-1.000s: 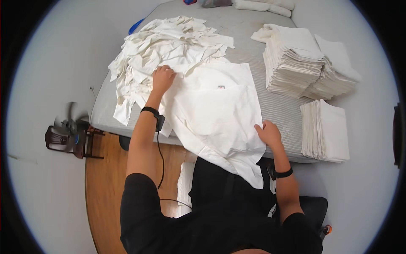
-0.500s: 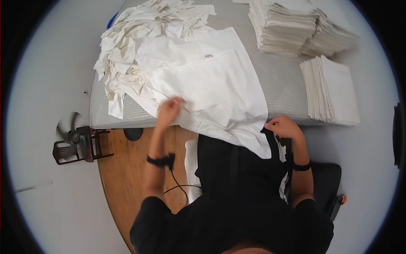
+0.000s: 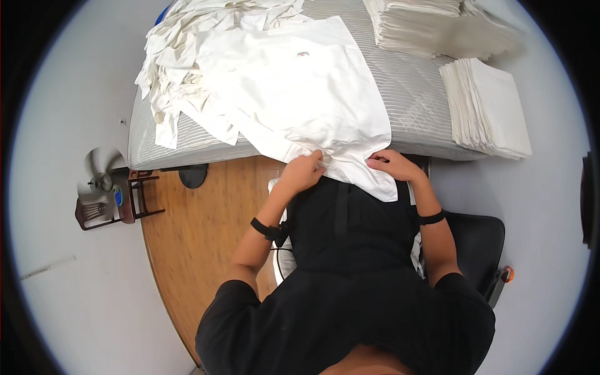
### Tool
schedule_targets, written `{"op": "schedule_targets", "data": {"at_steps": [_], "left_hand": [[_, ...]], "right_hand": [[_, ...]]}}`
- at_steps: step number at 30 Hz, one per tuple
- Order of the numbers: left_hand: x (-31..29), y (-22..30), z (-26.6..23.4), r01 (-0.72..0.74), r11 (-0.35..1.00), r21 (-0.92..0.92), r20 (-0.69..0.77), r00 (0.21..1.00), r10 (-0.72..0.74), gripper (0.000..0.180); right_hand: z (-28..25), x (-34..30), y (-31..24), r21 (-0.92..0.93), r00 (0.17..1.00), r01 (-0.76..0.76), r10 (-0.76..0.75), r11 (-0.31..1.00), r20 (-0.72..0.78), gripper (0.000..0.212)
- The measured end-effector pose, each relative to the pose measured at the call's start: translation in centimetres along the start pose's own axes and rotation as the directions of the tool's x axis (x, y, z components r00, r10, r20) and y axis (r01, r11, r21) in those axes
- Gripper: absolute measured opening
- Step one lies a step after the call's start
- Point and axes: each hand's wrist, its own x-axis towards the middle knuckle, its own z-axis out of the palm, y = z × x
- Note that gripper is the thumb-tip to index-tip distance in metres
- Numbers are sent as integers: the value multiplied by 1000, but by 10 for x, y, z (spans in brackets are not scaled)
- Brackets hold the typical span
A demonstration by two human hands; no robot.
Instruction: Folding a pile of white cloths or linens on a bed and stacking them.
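A large white cloth (image 3: 300,94) with a small coloured mark near its upper middle lies spread over the front of the bed-like padded surface. Its near end hangs over the front edge toward my lap, bunched in folds. My left hand (image 3: 304,171) has its fingers closed on the bunched lower part of this cloth. At the right border of the same part, my right hand (image 3: 398,166) pinches the fabric between thumb and fingers. Beyond the cloth's left side lies a loose heap of crumpled white cloths (image 3: 181,69), partly under it.
Stacks of folded white cloths (image 3: 415,28) stand at the back right, and a smaller stack (image 3: 484,109) sits nearer on the striped padded surface (image 3: 409,103). On the left are a fan (image 3: 100,181) and a wooden chair (image 3: 140,194). A black seat (image 3: 475,250) is at my right.
My left hand has moved right and toward me, from the cloth's left edge to its bunched lower part. My right hand stays near the right border. The view has shifted slightly.
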Motion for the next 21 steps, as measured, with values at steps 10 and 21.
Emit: {"op": "schedule_targets", "data": {"at_steps": [10, 21], "left_hand": [[-87, -46, -119, 127, 923, -363, 49, 992, -117, 25], [-234, -126, -152, -318, 396, -861, -311, 947, 84, 27]], "right_hand": [[-39, -50, 36, 635, 969, 86, 84, 768, -233, 23], [-111, -112, -46, 483, 915, -79, -129, 872, 382, 26]]}}
